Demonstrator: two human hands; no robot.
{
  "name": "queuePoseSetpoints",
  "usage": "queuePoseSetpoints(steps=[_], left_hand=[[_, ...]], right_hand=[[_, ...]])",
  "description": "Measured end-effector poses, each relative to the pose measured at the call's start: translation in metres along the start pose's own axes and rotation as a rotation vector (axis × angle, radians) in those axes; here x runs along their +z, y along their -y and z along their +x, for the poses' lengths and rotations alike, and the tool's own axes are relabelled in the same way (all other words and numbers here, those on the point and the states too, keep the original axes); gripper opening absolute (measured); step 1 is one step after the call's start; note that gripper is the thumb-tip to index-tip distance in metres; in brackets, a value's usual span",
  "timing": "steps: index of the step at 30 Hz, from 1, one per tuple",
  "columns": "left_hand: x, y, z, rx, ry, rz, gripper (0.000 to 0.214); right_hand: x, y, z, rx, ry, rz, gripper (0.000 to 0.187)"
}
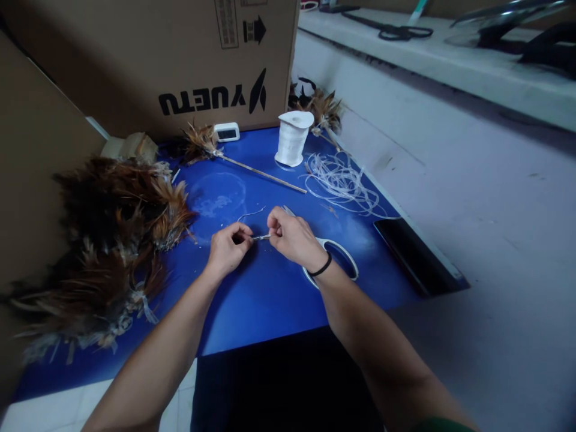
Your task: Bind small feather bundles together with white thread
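Note:
Over the blue tabletop, both of my hands are close together with a short stretch of thin whitish string between them. My left hand is closed, thumb and forefinger pinching one end. The other end is pinched in my right hand, which wears a black band at the wrist. A loose thread sticks up beyond my left fingers. Partly hidden beneath my right hand lies a pair of scissors with pale handles. Farther back, a thin stick with feathers tied at one end rests on the table.
Several brown feather bundles are heaped at the left. A white spool stands at the back beside tangled white string. A dark phone lies at the right edge. A large cardboard box and a small white digital display are behind.

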State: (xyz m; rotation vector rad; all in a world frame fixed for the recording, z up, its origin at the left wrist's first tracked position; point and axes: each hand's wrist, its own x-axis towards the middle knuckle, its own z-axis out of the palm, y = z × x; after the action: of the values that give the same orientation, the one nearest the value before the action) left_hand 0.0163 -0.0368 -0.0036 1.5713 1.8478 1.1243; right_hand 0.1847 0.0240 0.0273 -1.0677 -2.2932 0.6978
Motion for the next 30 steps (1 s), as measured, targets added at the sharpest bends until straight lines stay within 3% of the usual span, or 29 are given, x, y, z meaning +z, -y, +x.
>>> queuePoseSetpoints(steps=[7,14,23,27,30], left_hand=[[-0.002,-0.009,-0.006,0.224,0.061,0.204,0.035],[0.003,-0.007,-0.009,0.415,0.068,0.283,0.024],[0.006,0.002,-0.008,0.538,-0.093,0.378,0.022],[0.004,-0.003,-0.008,0.541,-0.243,0.333,0.017],[0.002,-0.008,-0.008,0.52,-0.354,0.284,0.014]], right_hand=[[0.002,-0.001,0.002,0.011,-0.004,0.07,0.016],[0.002,0.001,0.002,0.035,0.023,0.143,0.015],[0.0,0.006,0.002,0.03,-0.011,0.26,0.011],[-0.001,0.009,0.001,0.042,-0.055,0.298,0.01],[0.002,0.01,0.001,0.14,0.05,0.346,0.003]])
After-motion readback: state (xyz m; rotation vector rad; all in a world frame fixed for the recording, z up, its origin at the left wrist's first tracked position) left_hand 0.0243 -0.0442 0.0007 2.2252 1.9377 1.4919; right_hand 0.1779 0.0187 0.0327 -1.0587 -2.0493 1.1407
